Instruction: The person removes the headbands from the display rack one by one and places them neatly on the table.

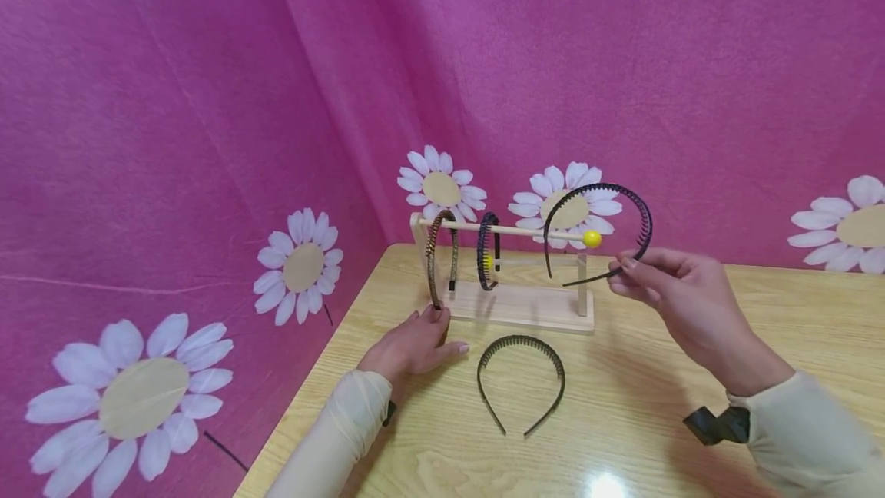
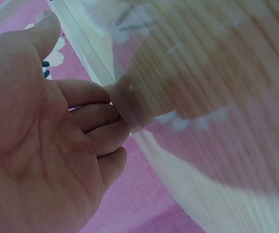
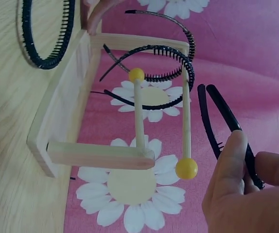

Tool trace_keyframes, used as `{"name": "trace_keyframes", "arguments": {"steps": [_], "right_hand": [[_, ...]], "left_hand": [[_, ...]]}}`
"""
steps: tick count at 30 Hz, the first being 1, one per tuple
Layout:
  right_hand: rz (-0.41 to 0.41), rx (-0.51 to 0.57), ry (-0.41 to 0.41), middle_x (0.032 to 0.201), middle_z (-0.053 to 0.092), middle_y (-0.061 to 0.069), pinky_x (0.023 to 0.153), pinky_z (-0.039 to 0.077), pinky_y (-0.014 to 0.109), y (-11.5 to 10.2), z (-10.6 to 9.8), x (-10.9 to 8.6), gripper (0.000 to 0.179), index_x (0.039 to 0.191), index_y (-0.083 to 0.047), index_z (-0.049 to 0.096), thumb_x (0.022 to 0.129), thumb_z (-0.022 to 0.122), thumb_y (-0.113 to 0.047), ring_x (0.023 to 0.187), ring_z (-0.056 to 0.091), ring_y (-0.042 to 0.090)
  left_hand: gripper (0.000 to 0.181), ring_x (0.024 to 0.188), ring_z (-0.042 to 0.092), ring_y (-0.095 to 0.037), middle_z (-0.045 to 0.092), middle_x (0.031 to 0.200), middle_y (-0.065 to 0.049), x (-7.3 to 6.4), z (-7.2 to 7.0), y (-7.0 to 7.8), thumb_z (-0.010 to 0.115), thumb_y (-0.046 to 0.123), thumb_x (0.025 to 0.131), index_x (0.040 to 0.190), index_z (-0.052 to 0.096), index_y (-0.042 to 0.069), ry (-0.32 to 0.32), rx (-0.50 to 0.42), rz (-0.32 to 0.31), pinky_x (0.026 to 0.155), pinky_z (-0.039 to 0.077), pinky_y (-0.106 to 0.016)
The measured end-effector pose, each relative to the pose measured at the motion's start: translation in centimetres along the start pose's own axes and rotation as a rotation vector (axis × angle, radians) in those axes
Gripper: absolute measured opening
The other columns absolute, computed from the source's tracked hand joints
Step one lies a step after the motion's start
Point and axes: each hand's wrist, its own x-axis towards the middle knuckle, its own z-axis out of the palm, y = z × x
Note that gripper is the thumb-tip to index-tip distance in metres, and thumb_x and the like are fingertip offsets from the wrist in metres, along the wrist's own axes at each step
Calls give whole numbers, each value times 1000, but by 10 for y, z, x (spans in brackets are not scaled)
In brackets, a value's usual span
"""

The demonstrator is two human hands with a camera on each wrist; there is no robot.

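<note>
My right hand point(image 1: 681, 306) pinches a thin black toothed headband point(image 1: 648, 225) between thumb and fingers, near one end. It is held up beside the yellow ball point(image 1: 591, 239) that tips the upper rod point(image 1: 518, 231) of a wooden rack, overlapping the rod's end in the head view. In the right wrist view this headband point(image 3: 223, 108) is apart from the ball. A brown patterned headband point(image 1: 431, 260) and a dark toothed one point(image 1: 482, 256) hang on the upper rod. My left hand point(image 1: 415, 344), fingers extended, touches the left front corner of the rack's base point(image 1: 525, 306).
Another black toothed headband point(image 1: 562, 383) lies on the wooden table point(image 1: 622, 421) in front of the rack. A lower rod with its own yellow ball point(image 3: 136, 74) runs from the short post point(image 3: 100, 155). Behind the table hangs a pink cloth point(image 1: 622, 60) with white flowers.
</note>
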Motion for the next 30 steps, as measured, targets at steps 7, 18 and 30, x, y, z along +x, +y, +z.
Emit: {"name": "trace_keyframes", "arguments": {"steps": [7,18,30], "right_hand": [[5,13,-85,102,74,13,88,56,32,0,-13,-10,12,102,7,73,96,63,6,88,74,19],[85,50,-161,104,73,16,88,56,34,8,-37,-28,23,106,8,73,99,51,13,92,73,22],[141,22,-225,104,73,19,88,56,35,25,-59,-49,31,109,6,72,101,44,15,93,73,23]], "left_hand": [[83,147,27,-33,24,161,-24,-1,-2,-1,46,59,102,158,27,1,0,2,5,121,21,-43],[84,148,25,-31,21,162,-22,-2,-3,1,46,60,101,159,24,2,-10,-15,6,122,18,-42],[84,148,26,-29,24,161,-22,-1,-2,1,46,59,101,158,26,1,-4,-5,6,122,17,-40]]}}
